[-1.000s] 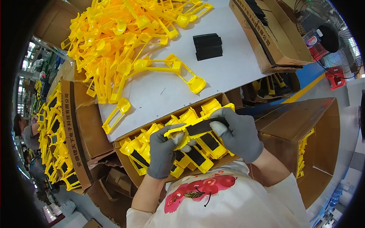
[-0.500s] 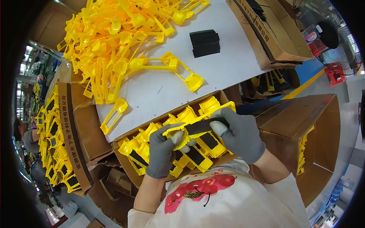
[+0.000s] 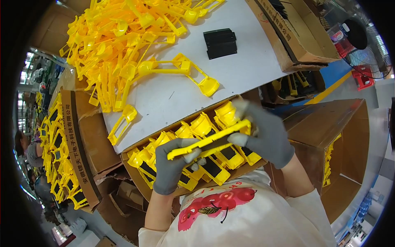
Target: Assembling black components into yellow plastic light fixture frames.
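A yellow plastic frame (image 3: 197, 145) with a dark strip along its inside is held tilted between my gloved hands. My left hand (image 3: 170, 164) is closed around its left end, thumb pressed on the near side. At the other end my right hand (image 3: 269, 136) grips it with thumb and fingers; the upper fingers are smeared by motion. Just beneath is an open cardboard box (image 3: 169, 131) holding rows of yellow frames (image 3: 212, 168), several fitted with black panels. My hands hide part of that box.
A white table (image 3: 164, 105) carries a heap of yellow frames (image 3: 111, 49) and a small stack of black strips (image 3: 220, 43). Cardboard boxes stand left (image 3: 76, 144), right (image 3: 329, 123) and far right (image 3: 294, 49). A fan (image 3: 366, 45) is beyond; a person (image 3: 31, 150) is at far left.
The frame has turned so its long edge now faces up, hiding most of the black strip. My right hand has shifted slightly right and its fingers have lifted; my left has moved slightly left.
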`<state>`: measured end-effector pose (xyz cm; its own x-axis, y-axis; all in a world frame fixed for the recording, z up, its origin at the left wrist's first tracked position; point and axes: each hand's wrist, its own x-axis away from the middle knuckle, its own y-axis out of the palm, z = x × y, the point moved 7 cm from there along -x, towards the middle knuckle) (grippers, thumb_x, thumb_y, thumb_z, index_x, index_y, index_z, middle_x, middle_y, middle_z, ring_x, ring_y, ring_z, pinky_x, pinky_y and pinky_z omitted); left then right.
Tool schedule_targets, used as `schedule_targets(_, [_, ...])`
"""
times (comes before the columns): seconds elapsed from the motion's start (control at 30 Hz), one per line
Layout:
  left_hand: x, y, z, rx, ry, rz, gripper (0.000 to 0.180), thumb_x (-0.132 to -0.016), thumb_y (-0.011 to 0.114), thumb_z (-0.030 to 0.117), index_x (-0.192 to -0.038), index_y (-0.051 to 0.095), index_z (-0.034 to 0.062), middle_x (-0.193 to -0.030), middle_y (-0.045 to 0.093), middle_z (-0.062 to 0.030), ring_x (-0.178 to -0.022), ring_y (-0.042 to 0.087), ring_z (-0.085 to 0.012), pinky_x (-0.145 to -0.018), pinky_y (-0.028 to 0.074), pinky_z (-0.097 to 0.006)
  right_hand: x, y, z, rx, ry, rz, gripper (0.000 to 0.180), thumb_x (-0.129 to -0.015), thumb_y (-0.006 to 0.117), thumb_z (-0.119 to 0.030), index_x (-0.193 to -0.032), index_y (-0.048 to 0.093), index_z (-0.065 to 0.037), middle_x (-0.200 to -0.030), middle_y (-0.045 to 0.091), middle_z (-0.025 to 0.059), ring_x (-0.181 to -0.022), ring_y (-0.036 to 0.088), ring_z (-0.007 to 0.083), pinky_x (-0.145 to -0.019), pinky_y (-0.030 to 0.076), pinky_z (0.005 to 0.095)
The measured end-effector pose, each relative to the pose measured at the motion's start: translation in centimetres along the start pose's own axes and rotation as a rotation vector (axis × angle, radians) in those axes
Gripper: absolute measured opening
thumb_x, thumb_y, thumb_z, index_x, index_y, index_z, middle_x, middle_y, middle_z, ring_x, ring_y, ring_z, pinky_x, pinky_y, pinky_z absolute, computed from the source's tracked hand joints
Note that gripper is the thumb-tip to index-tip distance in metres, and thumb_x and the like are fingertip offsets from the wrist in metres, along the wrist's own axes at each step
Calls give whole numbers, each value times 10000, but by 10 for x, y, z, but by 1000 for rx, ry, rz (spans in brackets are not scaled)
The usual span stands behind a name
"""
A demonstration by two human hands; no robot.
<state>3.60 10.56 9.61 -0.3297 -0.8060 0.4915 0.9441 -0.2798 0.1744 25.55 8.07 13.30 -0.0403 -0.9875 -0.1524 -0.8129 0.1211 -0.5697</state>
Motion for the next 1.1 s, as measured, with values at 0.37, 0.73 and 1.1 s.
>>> schedule_targets(0.37, [43,-36,-20,-91,-144,106,174,-833,672,-35,-1007,664,-36,-816,680,-93,-635,663,-123,-500,511,-205,44,67,-11,57,101,-250,218,-813,738,-235,-882,632,-58,-690,636,132,-616,646,274,-564,493,331])
schedule_targets(0.73, [64,-225,23,-803,-452,185,200,-741,740,46,-922,660,15,-763,658,-48,-704,641,-109,-586,511,-231,18,65,-6,-143,271,-277,452,-744,789,-310,-1095,647,-62,-750,644,41,-586,585,118,-570,483,248])
schedule_targets(1.1, [-56,-207,76,-1425,434,542,549,-717,800,302,-1180,616,72,-1014,684,-156,-884,667,-324,-758,524,-389,-35,18,34,146,185,15,251,-825,701,-236,-1010,672,-69,-776,660,69,-630,614,152,-616,491,267])
